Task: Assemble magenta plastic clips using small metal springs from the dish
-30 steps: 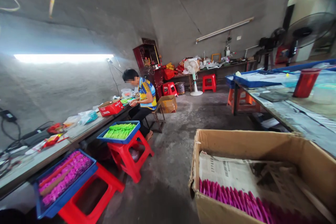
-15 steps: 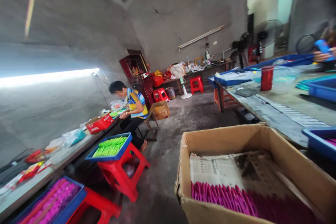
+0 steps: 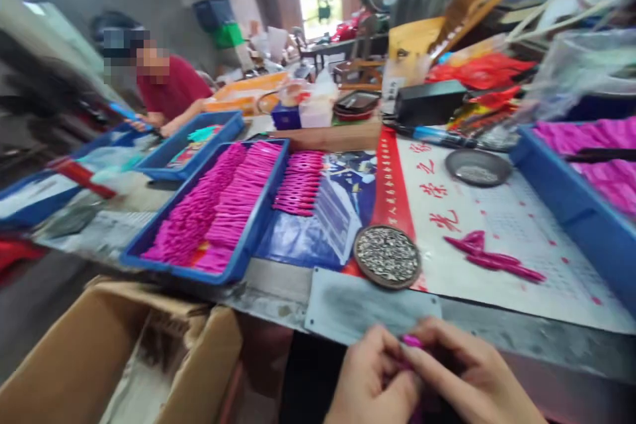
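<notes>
My left hand [image 3: 375, 377] and my right hand [image 3: 470, 374] meet at the table's front edge, both closed on one small magenta plastic piece [image 3: 411, 341]. Most of that piece is hidden by my fingers. Just beyond them lies a light grey metal plate [image 3: 368, 301] with a dark smudge. A round dish [image 3: 387, 255] of small silvery metal parts stands behind the plate. To its right, a few loose slender magenta pieces [image 3: 494, 258] lie on a white sheet with red characters. A row of similar magenta pieces [image 3: 298, 182] rests on a blue printed sheet.
Blue trays of magenta pieces stand left [image 3: 233, 271] and right [image 3: 571, 202]. An open cardboard box [image 3: 213, 371] sits below at left. A shallow dark dish [image 3: 477, 167] is farther back. Across the table, a person in a dark red shirt [image 3: 173, 89] holds something blue.
My view has swung right and down, from the room and the cardboard box to the worktable. Both my hands have come into view with the magenta piece.
</notes>
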A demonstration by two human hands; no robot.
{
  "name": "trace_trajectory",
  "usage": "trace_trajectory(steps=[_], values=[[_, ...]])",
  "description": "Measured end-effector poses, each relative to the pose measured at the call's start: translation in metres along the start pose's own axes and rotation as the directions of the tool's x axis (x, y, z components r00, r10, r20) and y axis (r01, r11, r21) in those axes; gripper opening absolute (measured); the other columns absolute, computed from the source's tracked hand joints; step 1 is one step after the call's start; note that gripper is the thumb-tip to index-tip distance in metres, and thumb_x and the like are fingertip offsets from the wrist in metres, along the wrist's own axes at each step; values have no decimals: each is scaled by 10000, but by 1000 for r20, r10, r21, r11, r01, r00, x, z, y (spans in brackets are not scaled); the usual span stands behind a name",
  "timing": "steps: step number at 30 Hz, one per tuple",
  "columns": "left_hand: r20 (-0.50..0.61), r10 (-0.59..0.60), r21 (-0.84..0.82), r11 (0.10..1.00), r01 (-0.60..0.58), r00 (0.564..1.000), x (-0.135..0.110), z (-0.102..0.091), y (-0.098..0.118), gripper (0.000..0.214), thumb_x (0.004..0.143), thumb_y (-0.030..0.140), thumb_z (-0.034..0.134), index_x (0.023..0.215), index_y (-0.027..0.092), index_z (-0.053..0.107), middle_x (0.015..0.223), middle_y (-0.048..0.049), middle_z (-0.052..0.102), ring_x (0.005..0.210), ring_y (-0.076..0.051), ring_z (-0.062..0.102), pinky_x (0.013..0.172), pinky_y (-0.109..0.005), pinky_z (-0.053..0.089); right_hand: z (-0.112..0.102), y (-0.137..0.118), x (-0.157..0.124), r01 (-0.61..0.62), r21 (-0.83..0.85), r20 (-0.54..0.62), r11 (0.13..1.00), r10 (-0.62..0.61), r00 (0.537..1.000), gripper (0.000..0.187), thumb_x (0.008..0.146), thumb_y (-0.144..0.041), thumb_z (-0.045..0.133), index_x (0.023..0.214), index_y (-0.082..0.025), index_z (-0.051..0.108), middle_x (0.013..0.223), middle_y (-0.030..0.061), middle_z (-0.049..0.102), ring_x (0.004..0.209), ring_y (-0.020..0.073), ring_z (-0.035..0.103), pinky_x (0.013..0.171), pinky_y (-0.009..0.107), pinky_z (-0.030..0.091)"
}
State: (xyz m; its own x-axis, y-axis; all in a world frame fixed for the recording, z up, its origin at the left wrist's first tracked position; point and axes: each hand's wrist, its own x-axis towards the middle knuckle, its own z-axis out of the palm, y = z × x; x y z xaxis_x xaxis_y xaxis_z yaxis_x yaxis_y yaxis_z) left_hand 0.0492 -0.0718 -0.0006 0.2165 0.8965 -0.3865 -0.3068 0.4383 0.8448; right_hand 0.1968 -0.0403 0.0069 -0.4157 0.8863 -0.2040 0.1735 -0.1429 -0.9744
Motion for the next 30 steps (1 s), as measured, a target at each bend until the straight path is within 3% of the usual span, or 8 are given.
trace_trajectory(steps=[4,10,15,18,25,30], values=[[144,-86,-10,996,88,986,13,-4,16,385,807,473,715,842,174,475,708,9,586,578,-75,539,544,-187,409,-8,-5,12,-56,112,13,992,55,998,358,922,-514,569,784,-186,606,636,-4,571,525,140,561,484,220,467],[193,-99,-8,995,102,976,36,12,24,350,832,443,695,831,172,473,682,9,584,555,-74,523,521,-190,424,-27,-3,13,-79,127,-82,989,90,993,331,897,-484,616,756,-186,595,619,-16,533,520,124,520,470,204,460],[179,-197,14,980,198,964,48,21,36,386,776,433,753,837,156,492,678,9,589,612,-85,587,583,-192,474,-40,-3,19,-169,269,-38,948,186,982,363,870,-519,649,746,-187,572,615,-33,510,479,97,489,425,189,462],[180,-252,53,968,247,951,53,21,44,386,777,432,745,899,158,503,681,-9,640,602,-114,648,586,-213,530,-45,-7,29,-187,359,1,914,200,980,398,837,-522,697,701,-187,529,549,-50,501,391,69,454,347,157,379],[170,-335,-67,934,350,927,66,22,48,408,707,383,782,907,141,521,729,-79,700,575,-150,682,501,-207,561,-48,-8,47,-259,530,18,808,295,955,390,726,-444,824,695,-166,552,515,-53,524,368,30,399,336,120,309],[196,-361,-106,917,386,912,67,25,46,361,703,338,777,890,125,553,746,-86,699,587,-146,683,504,-209,570,-46,-8,43,-281,590,48,757,315,948,351,770,-417,791,694,-176,547,416,-79,472,309,35,362,315,138,278]])
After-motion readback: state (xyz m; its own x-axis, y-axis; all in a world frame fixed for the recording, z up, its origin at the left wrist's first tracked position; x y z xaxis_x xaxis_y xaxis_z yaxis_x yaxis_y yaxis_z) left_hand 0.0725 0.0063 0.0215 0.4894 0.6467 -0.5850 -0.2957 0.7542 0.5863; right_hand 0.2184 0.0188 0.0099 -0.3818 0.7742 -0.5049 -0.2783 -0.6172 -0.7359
